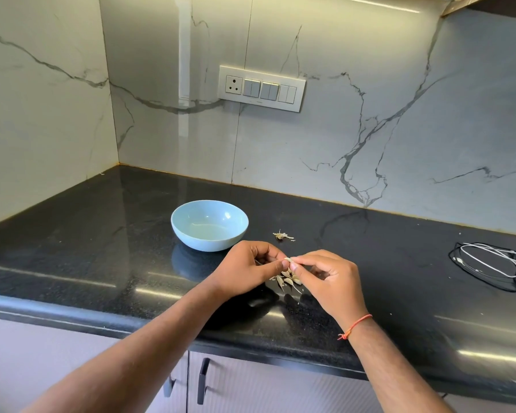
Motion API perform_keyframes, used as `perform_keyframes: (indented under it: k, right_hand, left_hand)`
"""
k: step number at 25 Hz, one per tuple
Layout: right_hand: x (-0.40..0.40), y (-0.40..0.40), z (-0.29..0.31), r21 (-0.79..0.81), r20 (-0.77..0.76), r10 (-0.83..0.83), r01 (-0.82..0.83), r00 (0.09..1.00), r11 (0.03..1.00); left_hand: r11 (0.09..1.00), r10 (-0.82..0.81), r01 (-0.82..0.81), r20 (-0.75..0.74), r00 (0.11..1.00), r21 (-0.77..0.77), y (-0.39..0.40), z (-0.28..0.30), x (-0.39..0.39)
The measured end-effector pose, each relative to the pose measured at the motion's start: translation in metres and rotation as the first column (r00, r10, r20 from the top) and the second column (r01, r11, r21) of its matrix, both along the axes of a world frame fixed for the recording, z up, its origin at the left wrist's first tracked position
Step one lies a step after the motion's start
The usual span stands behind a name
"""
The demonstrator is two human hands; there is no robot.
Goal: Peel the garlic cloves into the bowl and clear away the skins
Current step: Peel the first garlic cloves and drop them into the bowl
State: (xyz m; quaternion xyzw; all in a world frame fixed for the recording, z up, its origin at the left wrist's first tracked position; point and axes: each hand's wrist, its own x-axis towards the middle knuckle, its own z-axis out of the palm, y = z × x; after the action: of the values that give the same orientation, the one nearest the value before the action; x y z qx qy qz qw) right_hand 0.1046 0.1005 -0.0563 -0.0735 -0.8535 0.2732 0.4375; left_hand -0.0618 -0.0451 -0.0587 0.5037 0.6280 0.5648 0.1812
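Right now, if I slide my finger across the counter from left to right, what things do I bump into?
Bowl → left hand → garlic clove pinched by both hands → right hand → cables.

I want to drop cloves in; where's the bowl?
The blue bowl sits on the black counter, just beyond and left of the left hand.

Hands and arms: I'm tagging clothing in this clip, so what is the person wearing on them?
Both forearms are bare, with no sleeves in view. The right hand has a thin orange-red thread tied round its wrist, knotted with short loose ends. The left hand shows no ring, watch or band.
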Motion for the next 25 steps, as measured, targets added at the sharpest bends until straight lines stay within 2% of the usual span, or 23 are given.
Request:
perform_keyframes:
  k: [3, 9, 14, 17, 20, 25]
  right_hand:
    - [-0.0008, 0.0009, -0.0027, 0.016, -0.004, -0.007, 0.007, 1.000, 1.000]
    - [-0.0030, 0.0044, -0.0050, -0.050, 0.015, 0.018, -0.018, 1.000, 0.999]
    - [-0.0009, 0.0042, -0.0020, -0.100, 0.046, -0.017, 0.022, 0.999, 0.995]
    - [-0.0015, 0.0010, -0.0008, -0.062, 0.061, -0.050, 0.054, 0.997, 0.997]
    - [-0.0013, -0.0007, -0.0023, -0.010, 0.085, -0.032, 0.033, 0.996, 0.999]
    - [-0.0022, 0.0006, 0.0004, -0.135, 0.115, 0.036, -0.020, 0.993, 0.991]
  left_hand:
    - [1.000, -0.009, 0.009, 0.051, 0.999, -0.002, 0.0010, -0.0012, -0.0003]
    - [0.998, 0.003, 0.002, 0.092, 0.996, -0.056, 0.0005, -0.0002, 0.0010]
    - [0.998, 0.062, -0.061, 0.064, 0.996, -0.028, 0.0022, -0.0010, 0.0011]
    - [0.998, 0.050, -0.052, 0.076, 0.996, 0.020, 0.0005, -0.0020, 0.0025]
    - [0.999, 0.047, -0.047, 0.021, 0.999, 0.021, 0.0010, -0.0030, 0.0009]
    - [1.000, 0.022, -0.022, -0.009, 1.000, 0.001, 0.0005, -0.0012, 0.0003]
